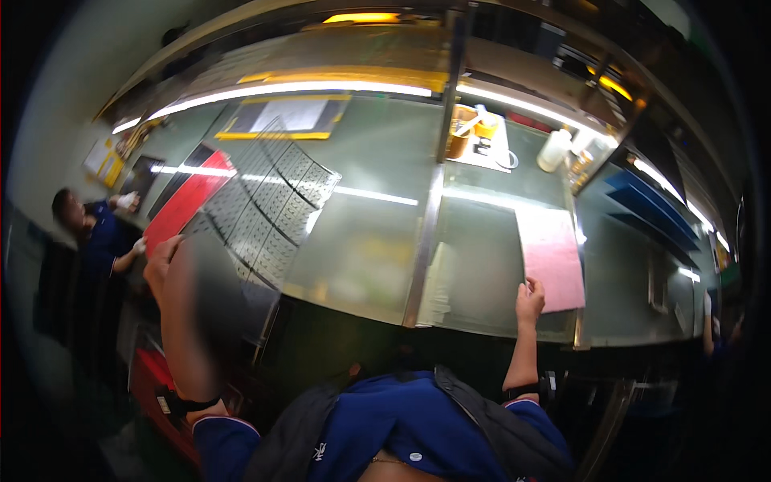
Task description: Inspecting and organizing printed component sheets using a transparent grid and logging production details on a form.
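Pink sheet (552,257) lies flat on the right half of a glossy grey-green bench (377,233), its lower corner near the front edge. A metal strip (426,241) splits the bench; light tubes glare along the back. The right hand (530,301) pinches the sheet's lower left corner. The left hand (165,265), blurred, grips the near edge of a perforated panel (269,209) raised off the bench, beside a red board (189,201). A co-worker (92,237) stands far left.
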Motion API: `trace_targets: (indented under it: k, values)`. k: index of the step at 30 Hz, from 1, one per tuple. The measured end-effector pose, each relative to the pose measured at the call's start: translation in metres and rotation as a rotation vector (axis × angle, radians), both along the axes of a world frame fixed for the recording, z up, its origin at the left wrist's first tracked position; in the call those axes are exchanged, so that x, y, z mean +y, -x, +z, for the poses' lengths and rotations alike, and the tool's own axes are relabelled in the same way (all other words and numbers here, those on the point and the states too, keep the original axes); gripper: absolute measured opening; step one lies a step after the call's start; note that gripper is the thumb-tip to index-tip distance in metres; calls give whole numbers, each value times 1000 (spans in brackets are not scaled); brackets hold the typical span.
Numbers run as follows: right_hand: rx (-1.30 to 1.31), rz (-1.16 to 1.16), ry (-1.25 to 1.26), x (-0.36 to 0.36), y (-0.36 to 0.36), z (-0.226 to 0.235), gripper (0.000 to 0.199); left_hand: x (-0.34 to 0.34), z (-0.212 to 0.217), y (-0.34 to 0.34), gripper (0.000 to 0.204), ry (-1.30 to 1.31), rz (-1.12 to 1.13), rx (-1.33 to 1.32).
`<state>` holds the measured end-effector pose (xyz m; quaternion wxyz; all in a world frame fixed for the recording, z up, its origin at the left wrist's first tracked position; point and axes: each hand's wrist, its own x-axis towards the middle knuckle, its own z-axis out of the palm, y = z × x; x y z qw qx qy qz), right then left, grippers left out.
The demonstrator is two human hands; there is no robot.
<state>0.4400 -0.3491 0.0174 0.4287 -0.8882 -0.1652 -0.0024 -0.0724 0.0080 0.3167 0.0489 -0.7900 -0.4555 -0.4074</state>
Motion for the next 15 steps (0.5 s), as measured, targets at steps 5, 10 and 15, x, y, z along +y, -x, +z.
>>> trace_targets:
  k: [5,10,15]
  values:
    - [43,279,-180,70,39,15,20,-114,-45,-54,21,-186,-181,368]
    - [1103,855,-284,160,160,48,43,-154,-168,-77,23,160,-230,340]
    - [1677,935,-62,199,226,39,70,-174,-260,-114,13,198,-233,178]
